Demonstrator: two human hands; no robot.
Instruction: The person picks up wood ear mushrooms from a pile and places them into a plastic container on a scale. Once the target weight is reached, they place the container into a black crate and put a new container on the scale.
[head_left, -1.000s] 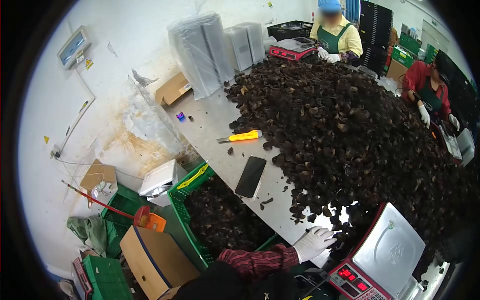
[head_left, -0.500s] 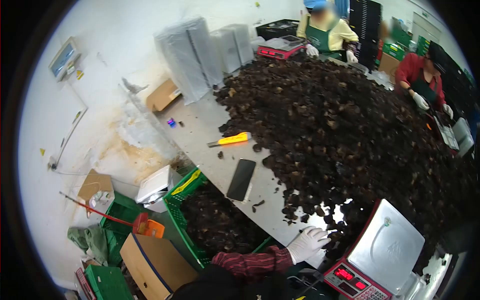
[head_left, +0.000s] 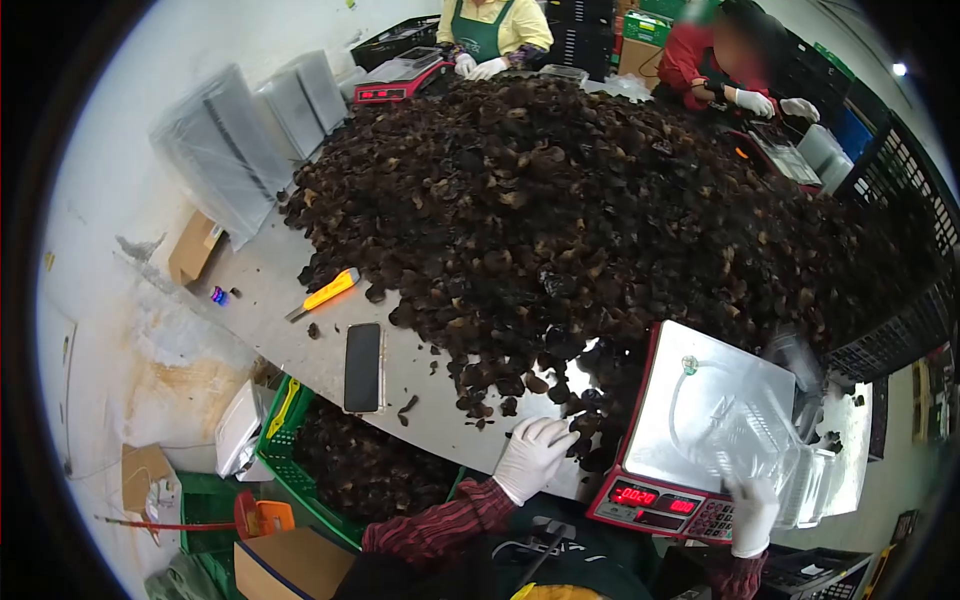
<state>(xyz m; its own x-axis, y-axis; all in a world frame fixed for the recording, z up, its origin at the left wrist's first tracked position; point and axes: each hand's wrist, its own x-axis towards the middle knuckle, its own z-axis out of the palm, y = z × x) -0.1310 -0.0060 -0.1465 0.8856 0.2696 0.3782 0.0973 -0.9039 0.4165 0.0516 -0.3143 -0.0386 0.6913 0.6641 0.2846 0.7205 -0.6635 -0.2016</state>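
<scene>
My left hand (head_left: 535, 460), in a white glove, rests at the front edge of the heap, fingers stretched out and slightly bent beside loose dark pieces. The heap of dark brown, curled pieces (head_left: 560, 220) looks like wood ear mushrooms. Over the metal pan of the red scale (head_left: 690, 380) lies a clear plastic container (head_left: 735, 425), smeared by motion. My right hand (head_left: 752, 515), gloved too and blurred, is at the container's near edge beside the scale keypad, fingers closed on it. Red digits glow on the scale display.
A phone (head_left: 364, 368) and a yellow utility knife (head_left: 328, 292) lie on the metal table. Below its edge stands a green crate (head_left: 290, 455) of dark pieces. Clear containers (head_left: 805, 485) are stacked right of the scale. Two gloved co-workers work across the heap beside other scales.
The view has swung right, bringing my right hand and the clear plastic container on the scale into sight. My left hand remains at the heap's front edge.
</scene>
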